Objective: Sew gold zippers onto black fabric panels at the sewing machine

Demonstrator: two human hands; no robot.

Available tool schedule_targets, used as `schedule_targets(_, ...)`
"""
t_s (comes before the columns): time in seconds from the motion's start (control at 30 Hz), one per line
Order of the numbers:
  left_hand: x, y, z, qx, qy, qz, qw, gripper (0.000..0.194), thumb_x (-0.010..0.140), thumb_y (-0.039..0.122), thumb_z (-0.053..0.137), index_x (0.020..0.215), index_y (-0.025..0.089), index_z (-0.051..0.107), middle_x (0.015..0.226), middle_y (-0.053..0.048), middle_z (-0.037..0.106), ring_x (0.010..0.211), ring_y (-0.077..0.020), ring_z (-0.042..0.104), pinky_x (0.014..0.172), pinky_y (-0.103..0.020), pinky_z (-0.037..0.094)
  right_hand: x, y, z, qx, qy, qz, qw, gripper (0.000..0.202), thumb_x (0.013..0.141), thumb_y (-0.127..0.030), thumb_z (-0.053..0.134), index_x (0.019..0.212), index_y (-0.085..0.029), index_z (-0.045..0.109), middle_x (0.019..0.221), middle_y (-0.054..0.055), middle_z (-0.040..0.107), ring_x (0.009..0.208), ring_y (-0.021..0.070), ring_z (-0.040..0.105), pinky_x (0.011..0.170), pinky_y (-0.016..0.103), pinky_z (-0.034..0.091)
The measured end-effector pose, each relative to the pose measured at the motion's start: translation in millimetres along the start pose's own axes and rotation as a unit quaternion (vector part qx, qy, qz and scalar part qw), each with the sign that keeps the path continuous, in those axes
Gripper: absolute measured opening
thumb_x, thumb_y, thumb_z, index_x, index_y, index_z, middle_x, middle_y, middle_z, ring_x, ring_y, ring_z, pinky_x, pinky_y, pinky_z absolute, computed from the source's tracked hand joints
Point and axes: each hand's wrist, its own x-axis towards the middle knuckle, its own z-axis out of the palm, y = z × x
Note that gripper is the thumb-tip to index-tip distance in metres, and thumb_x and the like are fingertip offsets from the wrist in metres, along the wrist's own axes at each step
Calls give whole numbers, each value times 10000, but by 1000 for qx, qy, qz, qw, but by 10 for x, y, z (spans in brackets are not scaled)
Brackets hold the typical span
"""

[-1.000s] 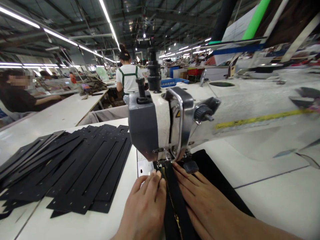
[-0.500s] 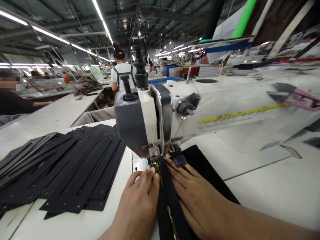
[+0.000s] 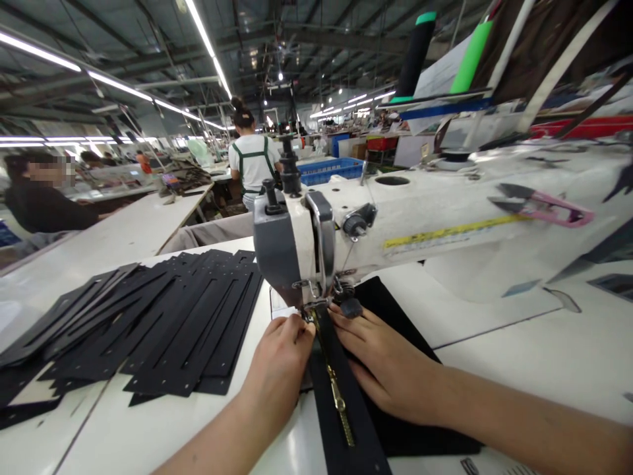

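Note:
A white and grey sewing machine (image 3: 316,247) stands over a long black strip (image 3: 346,376) with a gold zipper (image 3: 332,379) along it. The strip's far end lies under the presser foot. My left hand (image 3: 283,356) is closed at the strip's left edge beside the foot, fingertips pinched on the edge. My right hand (image 3: 390,359) lies flat, fingers stretched over the strip's right side and a larger black fabric piece (image 3: 395,316). The zipper's gold pull rests on the strip, nearer to me than both hands' fingertips.
Many black slotted pieces (image 3: 198,323) lie spread on the white table at left. Pink-handled snips (image 3: 548,204) and a yellow measuring tape (image 3: 445,232) are on the machine arm. Behind are a blue crate (image 3: 326,171), a person in a white shirt (image 3: 254,161) and a seated person (image 3: 47,191).
The view has shifted, showing more of the strip and the zipper pull. My left fingers have drawn together into a pinch. My right hand remains spread on the fabric.

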Motion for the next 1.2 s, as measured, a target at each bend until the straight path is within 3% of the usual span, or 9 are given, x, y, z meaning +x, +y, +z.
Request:
schedule_targets(0.17,-90,-16,-74,-17,33,31,999,293,749,28,467,1000,125,583,981,-111,607,928,-215,581,815,-375,513,-329,-304,70,-75,120,-128,982,276,825,-140,395,977,-147,626,983,102,646,898,218,600,847,381,486)
schedule_targets(0.27,-196,55,-104,-8,60,54,997,282,776,51,457,1016,129,583,1033,-113,630,986,-215,585,886,-409,482,-464,-483,191,-154,160,-144,964,403,849,-42,269,807,-137,658,908,103,672,843,222,633,752,339,542)
schedule_targets(0.37,-293,158,-89,13,88,71,993,269,824,47,402,1005,123,587,1041,-115,647,968,-193,609,878,-383,496,-470,-580,246,-197,186,-138,953,489,840,5,192,763,-79,668,828,136,680,781,228,654,675,307,566)
schedule_targets(0.6,-282,270,-74,31,123,93,988,278,889,85,338,927,104,613,982,-109,670,914,-180,630,844,-335,520,-387,-551,244,-193,206,-142,949,503,848,8,176,783,-28,674,765,153,680,724,212,663,665,269,568)
schedule_targets(0.77,-215,219,-68,29,125,96,987,267,884,88,349,906,92,615,963,-121,671,902,-196,632,825,-348,530,-400,-526,274,-170,201,-137,955,477,865,-17,200,794,-63,669,807,150,680,763,198,657,710,273,558)
schedule_targets(0.93,-178,134,-40,24,116,92,989,234,860,68,380,937,101,600,986,-120,656,912,-197,623,832,-349,524,-379,-424,320,-143,208,-139,958,318,836,-42,347,776,-117,650,843,124,681,823,192,638,773,290,534)
schedule_targets(1.1,-110,72,-3,-32,115,62,991,198,834,64,426,932,125,587,870,-86,629,832,-199,611,757,-343,537,-319,-309,313,-144,199,-149,958,247,795,-36,411,778,-134,637,866,114,676,859,199,620,785,309,522)
schedule_targets(1.2,-66,31,7,-58,87,28,994,168,803,67,474,895,143,592,817,-73,589,783,-199,585,686,-332,536,-240,-279,284,-142,184,-139,963,285,797,-23,382,774,-135,643,875,119,671,856,201,615,795,313,513)
